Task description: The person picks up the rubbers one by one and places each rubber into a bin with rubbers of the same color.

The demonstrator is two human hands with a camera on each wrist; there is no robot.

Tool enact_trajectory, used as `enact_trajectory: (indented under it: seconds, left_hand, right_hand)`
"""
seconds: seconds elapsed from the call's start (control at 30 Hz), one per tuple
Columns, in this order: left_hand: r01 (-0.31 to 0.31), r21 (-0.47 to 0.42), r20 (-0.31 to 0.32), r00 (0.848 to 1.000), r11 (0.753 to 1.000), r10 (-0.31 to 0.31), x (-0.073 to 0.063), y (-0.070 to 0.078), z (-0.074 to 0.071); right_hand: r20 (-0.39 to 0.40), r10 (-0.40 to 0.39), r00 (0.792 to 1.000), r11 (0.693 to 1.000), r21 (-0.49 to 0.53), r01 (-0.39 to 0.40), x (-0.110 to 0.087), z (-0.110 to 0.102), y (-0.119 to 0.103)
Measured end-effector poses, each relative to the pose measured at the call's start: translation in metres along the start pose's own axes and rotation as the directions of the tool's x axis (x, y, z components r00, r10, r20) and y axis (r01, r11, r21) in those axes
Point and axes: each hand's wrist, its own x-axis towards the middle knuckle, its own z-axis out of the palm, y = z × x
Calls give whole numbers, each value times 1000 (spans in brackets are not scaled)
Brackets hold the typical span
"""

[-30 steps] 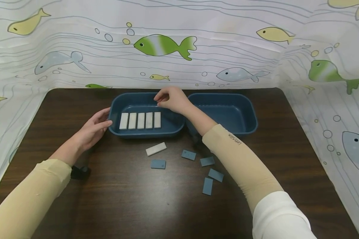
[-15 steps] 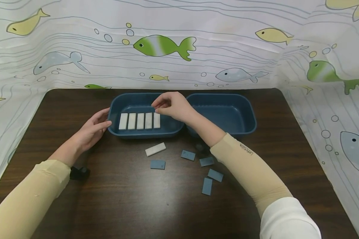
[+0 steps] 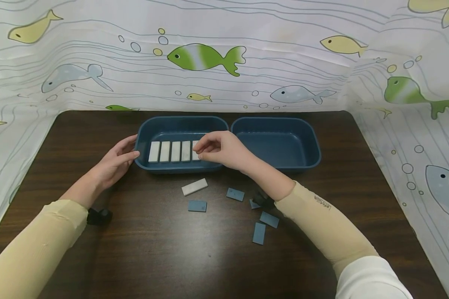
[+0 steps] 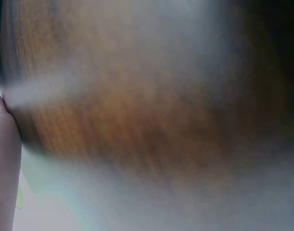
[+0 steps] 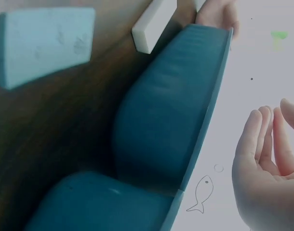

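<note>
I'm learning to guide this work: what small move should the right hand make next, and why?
Probably reach for the loose white block: it lies outside the left tray, five white blocks already sit inside, and the right hand appears to hold nothing.

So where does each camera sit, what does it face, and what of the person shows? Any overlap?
Head: on the head, facing forward and down at left bin, right bin, tiles and table; left hand, right hand and forearms show.
Left wrist: on that wrist, facing the table, blurred; the left hand shows partly.
Right wrist: on that wrist, facing the bins' outer sides; the right hand shows, with part of the left.
Head and right wrist share both bins and the loose white tile.
</note>
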Motion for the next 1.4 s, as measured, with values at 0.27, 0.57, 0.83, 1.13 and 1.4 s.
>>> enact_trajectory:
  seconds: [0.27,0.57,0.83,1.13,1.4]
  left_hand:
    - [12,10,-4,1000,1000,-12,-1,-1,-1]
    - [18,14,-3,1000,1000,-18,-1,-1,-1]
    - [21,27,-4,1000,999,-21,-1,0,-1]
    - [15,24,2,1000,1000,-15,0,0,-2]
    - [14,26,-2,1000,1000,-14,1,0,-1]
  right_hand:
    - [39,-4,999,1000,-18,4,-15,5,9]
    - [60,-8,998,998,-64,12,-32,8,22]
    - [61,-6,998,997,-79,11,-46,14,30]
    - [45,34,998,991,-131,-28,-56,20,36]
    - [50,39,998,964,-267,-25,-57,24,42]
